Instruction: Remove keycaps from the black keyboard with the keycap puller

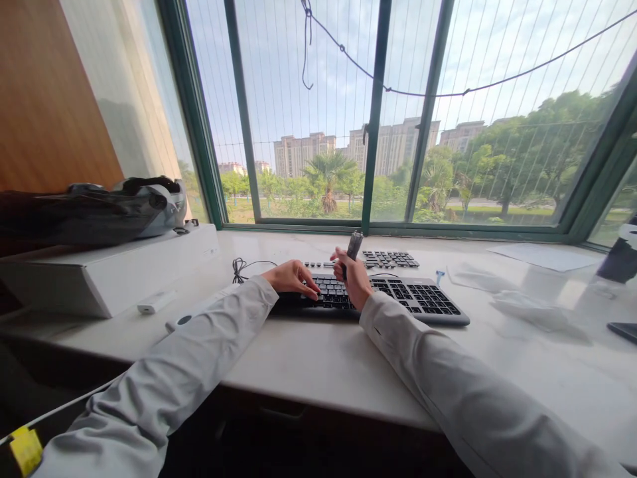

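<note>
A black keyboard point(423, 300) lies on the white table in front of me. Its right part shows open square sockets without keycaps, while keycaps still sit around its middle. My left hand point(294, 277) rests over the keyboard's left half, fingers bent down and drawn together at the keys; anything small between the fingertips is hidden. Above the middle of the keyboard, my right hand point(354, 277) is wrapped around a dark stick-shaped handle point(355, 245) held upright; its lower end is hidden by the hand. Loose keycaps point(391, 259) lie in rows behind the keyboard.
A coiled black cable point(239, 269) lies left of the keyboard. A white box point(104, 265) with a dark bag point(94, 209) on top stands at the left. Clear plastic bags point(532, 309), a small blue item point(440, 276) and a paper sheet point(542, 257) lie at the right.
</note>
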### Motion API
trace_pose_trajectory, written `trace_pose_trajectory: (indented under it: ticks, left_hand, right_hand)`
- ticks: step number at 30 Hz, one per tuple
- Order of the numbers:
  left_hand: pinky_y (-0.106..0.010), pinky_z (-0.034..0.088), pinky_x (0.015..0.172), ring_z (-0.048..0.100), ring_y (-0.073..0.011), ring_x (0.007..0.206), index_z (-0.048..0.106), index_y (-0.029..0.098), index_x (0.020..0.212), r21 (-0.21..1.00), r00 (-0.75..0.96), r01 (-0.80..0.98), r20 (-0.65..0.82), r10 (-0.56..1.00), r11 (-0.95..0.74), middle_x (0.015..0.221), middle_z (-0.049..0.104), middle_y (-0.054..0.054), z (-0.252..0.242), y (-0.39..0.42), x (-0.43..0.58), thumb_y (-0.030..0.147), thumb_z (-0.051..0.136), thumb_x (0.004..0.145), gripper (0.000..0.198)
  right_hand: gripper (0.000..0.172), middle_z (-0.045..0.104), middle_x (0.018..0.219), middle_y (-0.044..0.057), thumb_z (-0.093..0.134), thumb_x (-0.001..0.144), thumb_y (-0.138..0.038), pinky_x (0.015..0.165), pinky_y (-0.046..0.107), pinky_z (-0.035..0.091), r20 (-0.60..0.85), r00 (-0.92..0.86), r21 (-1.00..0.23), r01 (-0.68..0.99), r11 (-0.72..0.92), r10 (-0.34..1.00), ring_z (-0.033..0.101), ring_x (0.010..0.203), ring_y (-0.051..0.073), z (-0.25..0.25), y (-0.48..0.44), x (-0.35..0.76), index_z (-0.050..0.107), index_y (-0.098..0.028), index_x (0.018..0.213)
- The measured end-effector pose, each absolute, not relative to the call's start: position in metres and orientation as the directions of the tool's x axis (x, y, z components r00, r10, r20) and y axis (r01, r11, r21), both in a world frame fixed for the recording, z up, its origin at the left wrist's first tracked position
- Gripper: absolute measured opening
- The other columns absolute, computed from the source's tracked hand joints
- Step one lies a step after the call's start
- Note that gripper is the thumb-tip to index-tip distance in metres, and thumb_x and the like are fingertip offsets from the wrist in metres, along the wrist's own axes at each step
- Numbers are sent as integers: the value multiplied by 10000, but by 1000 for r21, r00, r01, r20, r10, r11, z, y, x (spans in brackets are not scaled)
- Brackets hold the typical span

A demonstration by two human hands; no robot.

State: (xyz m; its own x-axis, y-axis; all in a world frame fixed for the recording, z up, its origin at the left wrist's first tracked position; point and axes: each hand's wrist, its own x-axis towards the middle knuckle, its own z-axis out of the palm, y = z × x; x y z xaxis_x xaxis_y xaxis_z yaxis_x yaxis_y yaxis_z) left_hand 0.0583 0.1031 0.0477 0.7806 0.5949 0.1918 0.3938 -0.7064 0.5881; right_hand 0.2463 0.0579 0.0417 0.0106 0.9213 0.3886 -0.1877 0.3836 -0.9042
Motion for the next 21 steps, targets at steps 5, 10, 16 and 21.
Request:
trace_pose_trajectory:
  ticks: [5,10,16,21]
  left_hand:
    - [-228,393,574,577,-141,650,777,130,900,614,777,424,130,615,-666,704,710,-73,48,101,59,452,784,614,430]
    - [-234,436,661,628,-165,713,778,154,902,643,737,494,46,674,-585,769,736,-59,53,98,60,443,785,606,414]
    - [-241,441,703,645,-177,750,781,166,879,631,702,546,14,712,-551,794,744,-51,57,94,62,435,794,588,397]
    - [-243,443,716,647,-171,744,782,170,882,669,717,531,-26,697,-520,799,744,-43,56,96,62,391,801,581,374]
  right_hand:
    - [396,282,510,-74,652,713,-538,443,218,232,287,-97,-800,-571,183,953,245,471,72,40,52,228,485,-186,646]
    - [405,302,527,-64,648,716,-536,445,229,253,257,-122,-801,-581,141,959,251,472,72,42,43,221,462,-189,622]
    - [382,311,553,-57,648,707,-512,451,231,258,246,-86,-800,-581,152,965,252,487,76,44,40,220,455,-192,626]
    - [385,327,540,-55,626,714,-522,453,240,266,234,-73,-813,-561,154,969,265,477,78,42,38,218,450,-194,619]
